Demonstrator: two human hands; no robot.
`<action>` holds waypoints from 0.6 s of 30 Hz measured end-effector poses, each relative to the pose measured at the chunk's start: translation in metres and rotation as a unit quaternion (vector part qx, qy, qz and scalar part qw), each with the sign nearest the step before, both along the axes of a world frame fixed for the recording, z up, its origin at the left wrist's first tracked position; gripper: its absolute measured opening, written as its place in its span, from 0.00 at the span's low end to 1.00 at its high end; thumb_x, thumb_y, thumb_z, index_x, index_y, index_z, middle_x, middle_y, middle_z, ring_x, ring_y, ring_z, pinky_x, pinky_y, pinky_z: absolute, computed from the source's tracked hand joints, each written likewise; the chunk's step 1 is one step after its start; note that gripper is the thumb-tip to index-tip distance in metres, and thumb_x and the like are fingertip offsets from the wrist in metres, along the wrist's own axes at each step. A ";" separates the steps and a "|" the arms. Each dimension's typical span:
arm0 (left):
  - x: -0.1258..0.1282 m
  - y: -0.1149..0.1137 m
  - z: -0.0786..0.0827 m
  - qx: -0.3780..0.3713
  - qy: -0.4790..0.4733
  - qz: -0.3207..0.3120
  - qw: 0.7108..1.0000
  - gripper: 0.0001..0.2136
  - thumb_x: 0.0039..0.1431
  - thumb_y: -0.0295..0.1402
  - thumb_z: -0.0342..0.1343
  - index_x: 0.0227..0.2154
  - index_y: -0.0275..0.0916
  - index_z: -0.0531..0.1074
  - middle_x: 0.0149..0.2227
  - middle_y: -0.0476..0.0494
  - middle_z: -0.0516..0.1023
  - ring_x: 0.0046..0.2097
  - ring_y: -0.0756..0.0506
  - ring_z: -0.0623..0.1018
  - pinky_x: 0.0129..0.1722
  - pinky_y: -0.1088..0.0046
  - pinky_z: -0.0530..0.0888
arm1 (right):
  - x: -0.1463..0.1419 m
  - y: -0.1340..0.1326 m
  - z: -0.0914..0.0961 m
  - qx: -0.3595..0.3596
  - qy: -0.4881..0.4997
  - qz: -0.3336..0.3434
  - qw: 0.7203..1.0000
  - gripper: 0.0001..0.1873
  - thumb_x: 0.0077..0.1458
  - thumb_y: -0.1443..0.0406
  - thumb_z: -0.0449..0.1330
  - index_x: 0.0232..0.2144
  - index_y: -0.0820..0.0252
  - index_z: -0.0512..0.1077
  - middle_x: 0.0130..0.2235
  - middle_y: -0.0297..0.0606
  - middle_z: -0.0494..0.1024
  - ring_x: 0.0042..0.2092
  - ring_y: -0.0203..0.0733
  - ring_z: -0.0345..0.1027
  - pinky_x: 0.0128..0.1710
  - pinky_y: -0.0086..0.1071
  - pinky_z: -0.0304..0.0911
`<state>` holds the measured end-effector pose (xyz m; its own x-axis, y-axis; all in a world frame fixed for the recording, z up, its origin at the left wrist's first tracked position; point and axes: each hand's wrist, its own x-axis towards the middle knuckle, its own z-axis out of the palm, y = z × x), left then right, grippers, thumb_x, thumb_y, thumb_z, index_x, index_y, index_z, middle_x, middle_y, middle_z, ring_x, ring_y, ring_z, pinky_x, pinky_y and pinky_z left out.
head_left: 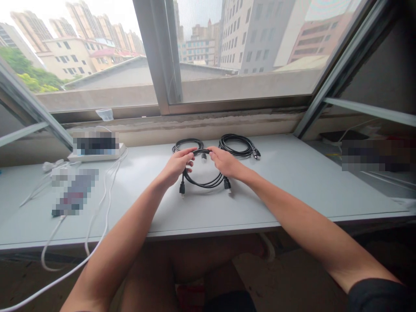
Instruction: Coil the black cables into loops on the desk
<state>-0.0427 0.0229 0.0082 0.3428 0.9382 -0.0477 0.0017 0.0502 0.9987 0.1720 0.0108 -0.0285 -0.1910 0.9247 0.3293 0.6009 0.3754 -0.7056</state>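
From where I stand, the left hand (180, 165) and the right hand (223, 161) are both closed, with thumb and fingers, on one black cable coil (208, 186); they are a little apart from each other, and only the short upper arc of strands goes between them. I take this coil as the landmark; it hangs directly between and below the hands, over the worktop (276, 186), and I cannot tell whether its lower arc touches the surface. Its longer direction goes from side to side, from one hand to the other; neither hand is clearly nearer, since each one pinches its own shoulder of the loop; this bridging is, in my judgement, the relation that counts most.

The left plug (182, 187) is at the coil's left end, under the left hand; the right plug (227, 184) is at its right end, under the right hand. Beyond the coil, somewhat to its left, lies the rear left coil (187, 140), partly hidden by the left hand; beyond it and to its right lies the rear right coil (240, 154), to which the right hand is nearer.
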 end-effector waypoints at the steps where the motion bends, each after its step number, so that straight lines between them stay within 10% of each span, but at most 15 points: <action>1: 0.000 0.001 0.000 0.003 0.007 -0.001 1.000 0.20 0.60 0.35 0.63 0.54 0.38 0.79 0.41 0.42 0.77 0.34 0.51 0.74 0.31 0.75 0.71 | 0.003 0.002 -0.001 -0.002 0.008 0.000 1.000 0.21 0.71 0.58 0.46 0.54 0.60 0.72 0.31 0.35 0.73 0.29 0.39 0.63 0.32 0.33 0.59; 11: -0.010 0.011 0.001 0.035 0.042 0.020 0.998 0.19 0.61 0.41 0.58 0.51 0.39 0.79 0.50 0.38 0.81 0.46 0.46 0.79 0.40 0.74 0.73 | 0.110 0.057 0.024 -0.063 0.157 -0.141 0.975 0.15 0.69 0.62 0.51 0.47 0.62 0.74 0.28 0.33 0.66 0.24 0.35 0.57 0.26 0.29 0.59; 18: -0.014 0.018 -0.010 0.181 0.233 0.056 0.954 0.17 0.66 0.39 0.50 0.47 0.39 0.80 0.46 0.38 0.83 0.45 0.42 0.80 0.41 0.67 0.74 | 0.156 0.080 0.022 -0.074 -0.191 -0.271 0.941 0.20 0.68 0.66 0.50 0.53 0.67 0.77 0.45 0.54 0.81 0.47 0.51 0.76 0.50 0.39 0.68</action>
